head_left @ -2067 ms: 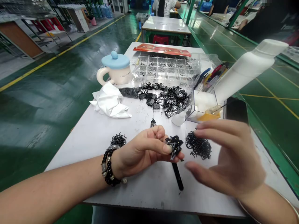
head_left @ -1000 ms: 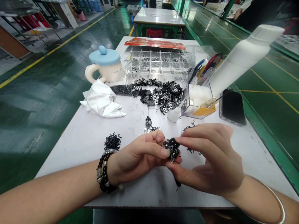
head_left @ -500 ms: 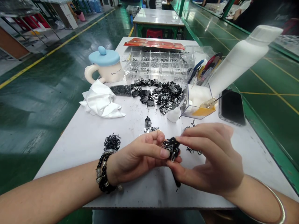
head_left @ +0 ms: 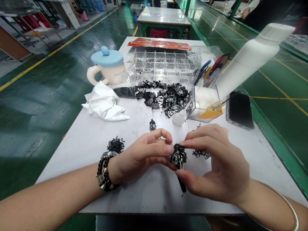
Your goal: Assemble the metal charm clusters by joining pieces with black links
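Observation:
My left hand (head_left: 141, 155), with a beaded bracelet at the wrist, pinches a small black metal clip assembly (head_left: 178, 157) above the white table (head_left: 91, 144). My right hand (head_left: 218, 165) closes on the same piece, index finger on top and thumb below. A black stick-shaped part (head_left: 182, 185) pokes out below my right thumb. A pile of small black hooks (head_left: 115, 145) lies left of my left wrist, and a few more hooks (head_left: 201, 154) show behind my right fingers.
A heap of black metal plates (head_left: 166, 95) lies mid-table, with a compartment box (head_left: 163, 64) behind. A lidded mug (head_left: 108, 67), white cloth (head_left: 104, 104), clear tool holder (head_left: 204, 106), tilted white bottle (head_left: 250, 57) and a phone (head_left: 239, 109) stand around. Green floor surrounds the table.
My right hand came in from hovering open over the hook pile and closed on the clip assembly that my left hand holds. Both hands have since shifted slightly up the table.

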Motion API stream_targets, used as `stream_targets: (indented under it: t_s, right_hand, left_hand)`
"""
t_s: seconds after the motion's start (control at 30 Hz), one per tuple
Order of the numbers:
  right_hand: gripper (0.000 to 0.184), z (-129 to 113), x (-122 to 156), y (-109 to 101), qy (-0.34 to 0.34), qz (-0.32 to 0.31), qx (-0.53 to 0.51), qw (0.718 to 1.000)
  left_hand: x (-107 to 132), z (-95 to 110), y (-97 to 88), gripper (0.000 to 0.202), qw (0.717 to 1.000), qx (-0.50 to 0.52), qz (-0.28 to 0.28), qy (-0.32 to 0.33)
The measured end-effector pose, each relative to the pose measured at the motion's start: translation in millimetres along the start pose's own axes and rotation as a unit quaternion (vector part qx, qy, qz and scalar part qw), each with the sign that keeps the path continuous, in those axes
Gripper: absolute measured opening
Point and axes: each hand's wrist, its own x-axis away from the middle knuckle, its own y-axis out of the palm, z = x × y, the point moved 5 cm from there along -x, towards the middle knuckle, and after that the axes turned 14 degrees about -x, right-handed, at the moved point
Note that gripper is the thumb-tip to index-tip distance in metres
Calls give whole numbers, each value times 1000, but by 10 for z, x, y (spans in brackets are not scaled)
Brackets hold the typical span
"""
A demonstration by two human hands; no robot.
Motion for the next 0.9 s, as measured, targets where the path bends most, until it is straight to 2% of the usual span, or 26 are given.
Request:
stream_targets:
  t_s: [0.07,0.1,0.13,0.2,0.23,0.27,0.3,0.4,0.5,0.73,0.9]
  right_hand:
    - [24,66,12,-4,46,-10,-67,997]
    - [23,105,22,-3,72,-14,-102,992]
    - [22,144,35,2,99,-18,-139,985]
    - [21,224,64,29,157,-23,-215,964]
    - [20,258,80,53,185,-27,-255,949]
    - [19,285,95,82,209,-30,-292,933]
    - [18,305,109,114,230,-33,-325,917]
    - [16,332,148,214,274,-52,-402,872]
    - [16,343,174,268,298,-59,-435,847]
    - [19,369,187,278,315,-59,-410,854]
    - [21,398,196,276,317,-54,-384,866]
  left_hand:
    - [28,82,-82,29,990,-104,38,84]
    - [63,156,-112,33,968,-179,68,161]
    - [117,235,-122,40,928,-261,102,246]
    - [250,336,-73,58,813,-402,156,391]
    - [301,349,-38,63,762,-449,176,431]
    - [331,345,-10,65,728,-482,189,449]
    - [343,333,11,64,710,-504,197,450]
    - [341,308,37,56,698,-530,206,434]
    - [342,329,36,47,693,-531,215,437]
    - [344,408,74,34,674,-547,219,444]
    - [343,437,113,27,672,-563,197,440]
